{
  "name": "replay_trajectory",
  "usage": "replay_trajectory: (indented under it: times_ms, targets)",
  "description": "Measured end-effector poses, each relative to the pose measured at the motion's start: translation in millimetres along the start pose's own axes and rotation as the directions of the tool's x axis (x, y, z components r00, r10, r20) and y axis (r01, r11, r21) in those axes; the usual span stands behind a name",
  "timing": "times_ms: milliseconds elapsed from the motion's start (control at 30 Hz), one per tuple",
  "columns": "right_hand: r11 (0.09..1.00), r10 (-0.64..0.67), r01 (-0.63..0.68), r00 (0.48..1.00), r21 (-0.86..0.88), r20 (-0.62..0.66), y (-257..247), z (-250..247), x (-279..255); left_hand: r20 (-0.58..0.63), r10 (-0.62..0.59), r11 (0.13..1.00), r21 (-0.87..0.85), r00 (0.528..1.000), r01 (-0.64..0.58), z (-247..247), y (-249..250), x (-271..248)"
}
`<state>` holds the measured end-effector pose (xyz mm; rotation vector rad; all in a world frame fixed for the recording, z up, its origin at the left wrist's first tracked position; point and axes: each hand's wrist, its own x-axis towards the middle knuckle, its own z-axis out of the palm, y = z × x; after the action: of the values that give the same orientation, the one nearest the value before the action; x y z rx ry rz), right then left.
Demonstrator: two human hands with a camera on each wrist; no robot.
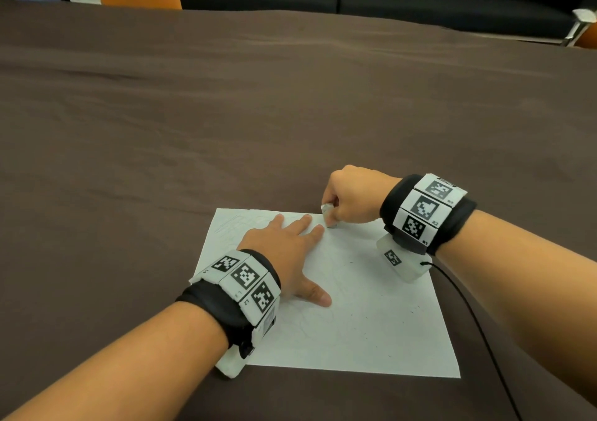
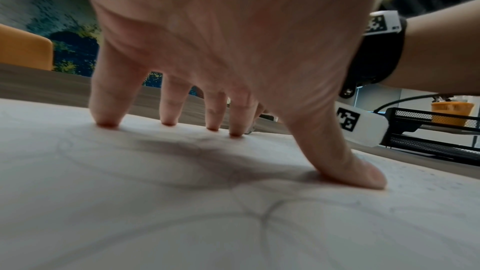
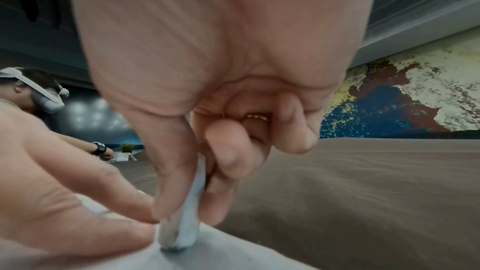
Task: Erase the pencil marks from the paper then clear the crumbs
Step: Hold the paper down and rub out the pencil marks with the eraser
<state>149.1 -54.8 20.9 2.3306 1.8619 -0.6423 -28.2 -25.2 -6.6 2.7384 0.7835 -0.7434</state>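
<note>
The paper [image 1: 355,317] is a single white sheet lying flat on the brown table [image 1: 226,114], turned a little askew, its far edge under the hands. Faint grey pencil marks [image 2: 270,210] curve across it, with lighter hatching near its far left corner, and small dark crumbs [image 1: 365,323] are scattered over its right half. The eraser [image 1: 329,215] is a small white block, greyed at its lower end, standing nearly upright with that end pressed onto the sheet close to the far edge
</note>
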Motion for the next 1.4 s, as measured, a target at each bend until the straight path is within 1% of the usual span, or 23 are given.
replay_trajectory:
  times_ms: [100,200,300,367,433,533,633,733,800,833,867,900,1000,1033,1100,1200,1267,1400]
  targets:
    - [1.0,0.027,-0.027,0.999,0.004,-0.018,1,-3,0,0.0,0.003,1.0,0.006,1.0,-0.003,0,0,0]
    - [1.0,0.014,-0.014,1.0,-0.013,-0.028,-1,-3,0,-0.004,0.002,1.0,0.006,1.0,-0.002,0,0,0]
    - [0.999,-0.031,0.032,0.997,-0.008,0.075,-4,-1,-3,-0.012,0.002,1.0,0.003,1.0,-0.002,0,0,-1]
    - [0.999,-0.03,0.032,0.992,-0.017,0.126,-3,-3,-3,-0.01,0.001,1.0,0.005,1.0,-0.001,-1,0,-1]
    - [1.0,-0.012,0.012,0.994,-0.003,0.106,-1,-4,1,-0.011,0.0,1.0,0.008,1.0,0.0,-1,1,-1]
    - [0.999,0.008,-0.009,1.0,0.04,0.026,-1,-5,8,-0.013,-0.001,1.0,0.01,1.0,0.002,-1,1,-1]
    - [0.999,0.009,-0.009,1.0,0.039,0.01,0,-4,7,-0.015,0.001,1.0,0.008,1.0,-0.001,-1,0,-2]
    - [1.0,-0.026,0.025,0.995,0.006,0.099,0,-2,-1,-0.022,0.004,1.0,0.002,1.0,-0.004,-1,0,-1]
    - [0.999,-0.033,0.039,0.983,-0.028,0.182,0,-1,-6,-0.023,0.007,1.0,0.0,1.0,-0.007,0,-1,-1]
    - [0.999,-0.029,0.036,0.98,-0.037,0.198,0,0,-7,-0.023,0.008,1.0,-0.002,1.0,-0.008,0,-1,-1]
    - [0.999,-0.026,0.033,0.982,-0.035,0.188,0,-1,-7,-0.026,0.009,1.0,-0.005,1.0,-0.009,0,-1,-1]
    - [0.999,-0.019,0.023,0.988,-0.025,0.151,1,-1,-5,-0.028,0.01,1.0,-0.007,1.0,-0.01,1,0,-1]
    - [0.999,0.037,-0.037,0.999,0.033,-0.001,4,-5,3,-0.019,0.004,1.0,-0.005,1.0,-0.004,-1,1,-2]
    - [0.998,0.052,-0.051,0.999,0.039,-0.018,5,-6,5,-0.013,0.002,1.0,-0.001,1.0,-0.002,-1,1,-2]
    - [0.998,0.058,-0.058,0.998,0.021,-0.008,5,-7,7,-0.005,0.002,1.0,0.003,1.0,-0.002,-2,1,-2]
    - [1.0,0.029,-0.029,1.0,0.005,-0.012,2,-5,4,-0.012,0.003,1.0,-0.003,1.0,-0.003,-2,1,-2]
    - [1.0,-0.017,0.016,0.999,0.027,0.03,1,-3,-1,-0.019,0.005,1.0,-0.006,1.0,-0.005,-1,1,-2]
    - [0.998,-0.068,0.063,0.972,0.03,0.227,2,2,-11,-0.022,0.003,1.0,-0.005,1.0,-0.003,-1,1,-1]
